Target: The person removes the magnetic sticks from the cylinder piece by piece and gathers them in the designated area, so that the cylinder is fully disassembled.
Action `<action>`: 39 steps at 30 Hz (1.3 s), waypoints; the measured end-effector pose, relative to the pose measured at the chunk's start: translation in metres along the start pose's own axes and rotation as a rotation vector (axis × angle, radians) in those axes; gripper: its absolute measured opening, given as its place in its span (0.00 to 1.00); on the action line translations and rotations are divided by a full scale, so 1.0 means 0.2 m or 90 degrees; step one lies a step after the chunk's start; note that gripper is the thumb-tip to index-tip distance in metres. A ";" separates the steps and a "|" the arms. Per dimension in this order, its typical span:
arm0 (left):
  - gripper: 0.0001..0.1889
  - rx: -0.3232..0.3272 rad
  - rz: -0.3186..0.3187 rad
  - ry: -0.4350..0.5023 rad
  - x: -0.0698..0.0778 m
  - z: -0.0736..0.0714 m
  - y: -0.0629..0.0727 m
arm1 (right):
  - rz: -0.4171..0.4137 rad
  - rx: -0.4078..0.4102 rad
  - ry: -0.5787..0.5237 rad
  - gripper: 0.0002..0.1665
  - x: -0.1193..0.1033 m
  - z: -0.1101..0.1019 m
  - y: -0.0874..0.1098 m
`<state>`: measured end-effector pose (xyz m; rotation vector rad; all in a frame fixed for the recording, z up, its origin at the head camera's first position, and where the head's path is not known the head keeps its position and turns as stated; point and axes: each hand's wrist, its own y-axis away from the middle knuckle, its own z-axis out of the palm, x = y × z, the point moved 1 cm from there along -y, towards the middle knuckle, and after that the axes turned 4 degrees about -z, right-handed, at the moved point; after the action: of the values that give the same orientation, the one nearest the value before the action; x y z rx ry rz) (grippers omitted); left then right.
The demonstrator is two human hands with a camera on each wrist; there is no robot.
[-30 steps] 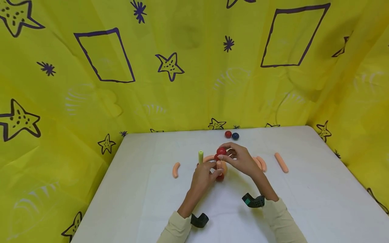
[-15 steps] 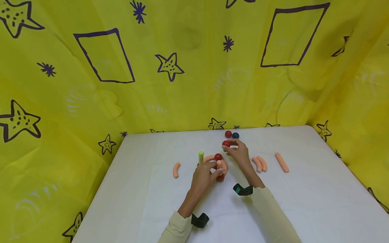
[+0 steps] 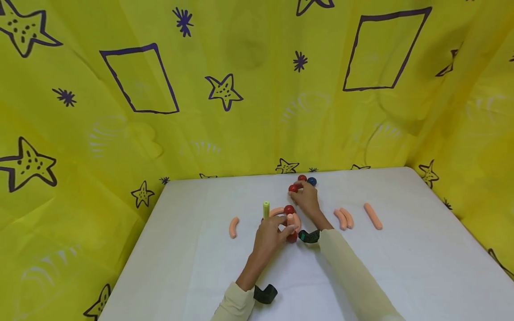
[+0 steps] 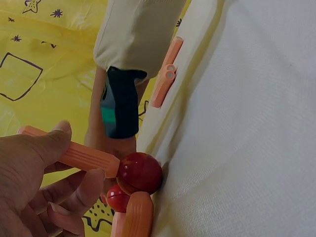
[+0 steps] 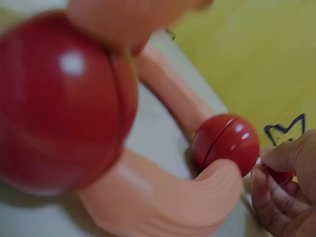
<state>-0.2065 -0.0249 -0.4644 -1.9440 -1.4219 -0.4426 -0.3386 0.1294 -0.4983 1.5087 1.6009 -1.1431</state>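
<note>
- Work looks about midway: a frame [image 3: 297, 222] of curved peach sticks and red balls lies on a white table [image 3: 217, 263], its visible joints seemingly made.
- Left hand [image 3: 267, 233], at the frame's near left: thumb and fingers pinch an upright peach stick [image 4: 89, 157], whose lower end meets the frame's near red ball [image 3: 292, 236].
- A green stick [image 3: 266, 210] stands at the frame's left; its base is hidden, so whether it is fixed cannot be told.
- Right hand [image 3: 308, 199], beyond the frame: fingertips clamped on a separate red ball [image 3: 293, 188], not joined to the frame.
- Loose, so apparently left over: a spare red ball [image 3: 302, 178] and a blue ball [image 3: 312, 181] beyond the frame; a short curved stick [image 3: 234, 227] to its left; two curved sticks [image 3: 340, 220] and a straight stick [image 3: 373, 216] to its right.
</note>
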 end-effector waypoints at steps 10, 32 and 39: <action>0.13 -0.007 0.006 -0.003 -0.01 0.01 0.00 | -0.071 -0.008 0.056 0.22 0.03 0.05 -0.07; 0.13 0.003 0.014 0.016 -0.02 0.01 -0.01 | -0.096 -0.009 0.073 0.19 0.02 0.05 -0.14; 0.12 -0.004 0.002 0.015 -0.02 0.01 -0.01 | -0.096 -0.007 0.106 0.17 -0.01 0.03 -0.17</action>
<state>-0.2097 -0.0259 -0.4679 -1.9393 -1.4043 -0.4685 -0.3721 0.1248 -0.4944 1.5310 1.8570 -1.1109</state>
